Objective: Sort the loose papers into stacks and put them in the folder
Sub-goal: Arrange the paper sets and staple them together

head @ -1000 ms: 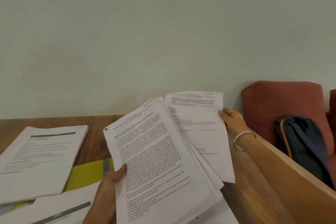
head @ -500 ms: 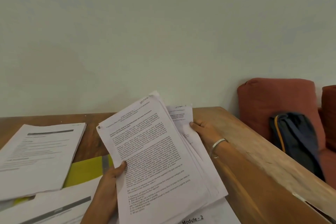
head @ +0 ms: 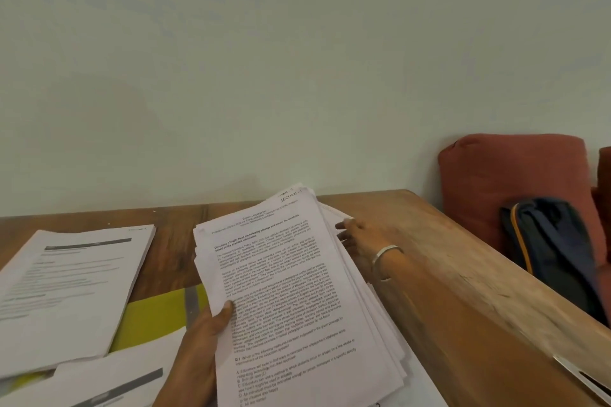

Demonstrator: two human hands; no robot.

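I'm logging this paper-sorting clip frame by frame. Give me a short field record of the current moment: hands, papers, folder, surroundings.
left hand: thumb on top, grips the held paper stack at its left edge
right hand: at the stack's right edge, fingers partly hidden behind the sheets
held paper stack: printed text, "SECTION" handwritten at the top, sheets fanned unevenly
sorted stack: lies on the wooden table, at the left
folder: yellow-green folder, partly covered by papers
right side: red cushion, dark bag

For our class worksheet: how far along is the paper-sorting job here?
Done: one stack lies squared on the table. In hand: the left hand grips a thick bundle; the right hand is at its far edge. Left: the yellow folder looks unfilled.
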